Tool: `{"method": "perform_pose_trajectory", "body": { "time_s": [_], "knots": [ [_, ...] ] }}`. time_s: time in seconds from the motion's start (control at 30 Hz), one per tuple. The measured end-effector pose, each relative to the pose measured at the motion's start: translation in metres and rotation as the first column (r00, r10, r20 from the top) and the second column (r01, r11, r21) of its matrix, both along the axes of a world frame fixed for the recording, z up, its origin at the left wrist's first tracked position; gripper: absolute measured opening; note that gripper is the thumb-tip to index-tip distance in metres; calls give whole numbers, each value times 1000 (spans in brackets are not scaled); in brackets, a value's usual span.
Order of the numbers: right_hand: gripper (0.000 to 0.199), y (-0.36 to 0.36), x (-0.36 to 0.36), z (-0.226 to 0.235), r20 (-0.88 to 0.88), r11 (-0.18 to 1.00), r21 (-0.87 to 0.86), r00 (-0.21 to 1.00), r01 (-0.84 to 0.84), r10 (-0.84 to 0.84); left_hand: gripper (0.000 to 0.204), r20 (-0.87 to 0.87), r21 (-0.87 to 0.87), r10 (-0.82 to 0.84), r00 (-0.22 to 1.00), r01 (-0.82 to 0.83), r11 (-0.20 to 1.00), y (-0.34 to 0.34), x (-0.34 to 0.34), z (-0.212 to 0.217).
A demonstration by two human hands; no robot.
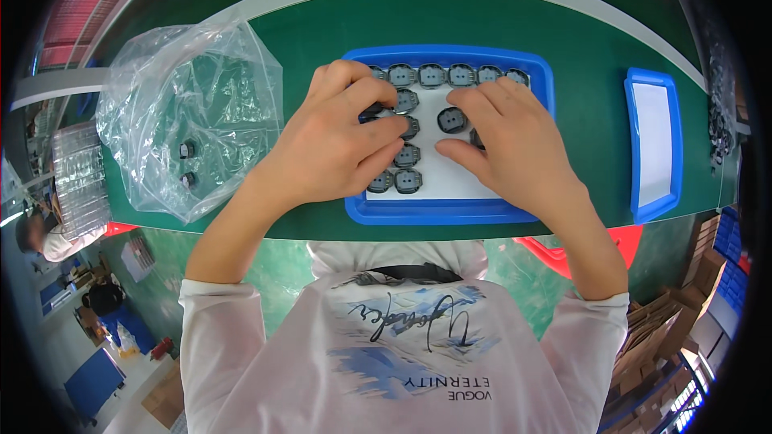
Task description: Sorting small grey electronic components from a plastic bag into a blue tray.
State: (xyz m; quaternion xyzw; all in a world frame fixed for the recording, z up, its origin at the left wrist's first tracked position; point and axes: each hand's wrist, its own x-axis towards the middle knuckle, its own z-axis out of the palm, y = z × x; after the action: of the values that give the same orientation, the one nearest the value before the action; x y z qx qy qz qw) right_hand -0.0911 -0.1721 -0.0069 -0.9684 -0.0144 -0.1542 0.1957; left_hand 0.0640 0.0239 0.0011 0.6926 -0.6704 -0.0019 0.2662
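Note:
A blue tray [450, 213] with a white liner lies on the green table. Several small dark grey round parts [432, 75] stand in a row along its far edge and in a column down its left side. My left hand [338, 141] rests over the left column, its fingers curled on a part near the thumb. My right hand [515, 141] lies over the tray's right half, fingertips touching a loose dark part [452, 119] on the liner.
A crumpled clear plastic bag [189, 112] with a few dark parts inside sits to the left of the tray. A second blue tray [653, 145] with a white liner lies at the right. The table's near edge runs just below the tray.

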Motion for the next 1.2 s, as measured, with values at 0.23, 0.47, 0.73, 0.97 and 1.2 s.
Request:
{"method": "perform_pose_trajectory", "body": {
  "time_s": [0.23,0.47,0.73,0.97,1.2],
  "knots": [
    [19,-4,1,0,-92,995,-62,993,-81,75,29,28,19,43,999,-43,999,-12,-1,-3],
    [19,-2,9,-6,-30,999,-23,999,-43,42,32,36,63,12,999,-14,998,-12,5,-1],
    [18,-1,19,-8,-26,993,-82,997,-79,77,30,22,32,-24,999,23,999,-12,12,-1],
    [19,-3,13,-3,47,996,-1,995,-85,84,20,-29,-122,217,976,-219,968,20,21,23],
    [16,1,31,3,56,982,-18,980,-190,191,12,-109,-160,531,840,-542,825,102,29,21]
  ]
}}
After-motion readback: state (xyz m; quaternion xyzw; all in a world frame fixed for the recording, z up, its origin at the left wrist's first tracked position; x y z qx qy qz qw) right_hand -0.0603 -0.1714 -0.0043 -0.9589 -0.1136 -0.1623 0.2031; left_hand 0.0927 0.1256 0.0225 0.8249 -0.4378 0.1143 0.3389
